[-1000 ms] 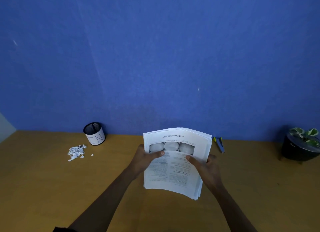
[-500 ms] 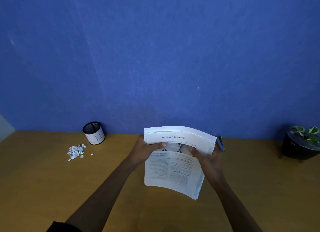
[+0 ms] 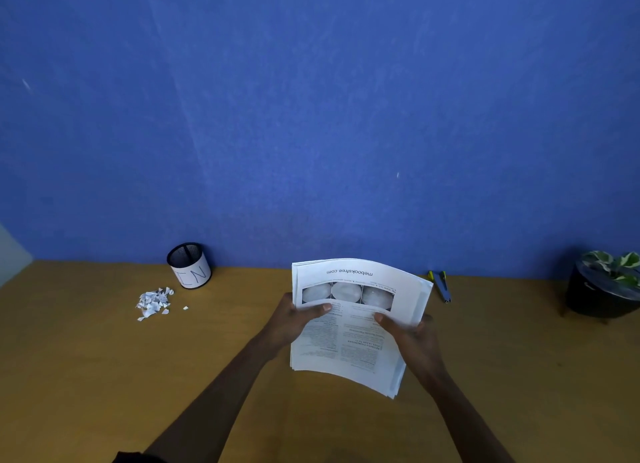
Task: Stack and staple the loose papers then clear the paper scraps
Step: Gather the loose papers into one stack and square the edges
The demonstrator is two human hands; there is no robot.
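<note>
A blue wall (image 3: 311, 116) fills the upper part of the view, and below it lies the brown wooden bench (image 3: 86, 376). Above the centre of the bench, a stack of printed papers (image 3: 349, 324) is held clear of the surface, bowed across its middle, with its far edge raised toward the wall. The top sheet is white, carries upside-down text, a row of three grey round pictures and small columns of print; the sheet edges at the near right corner are fanned and not flush. The left hand (image 3: 287, 319) grips the left edge, thumb lying across the top sheet. The right hand (image 3: 412, 334) grips the right edge the same way, fingers curled beneath. A dark potted plant (image 3: 601, 289) stands at far right. A black mesh cup (image 3: 189, 265) with a white label stands at left near the wall. Just before it lies a pile of white paper scraps (image 3: 153, 302). A blue stapler (image 3: 442, 286) lies right of the stack.
</note>
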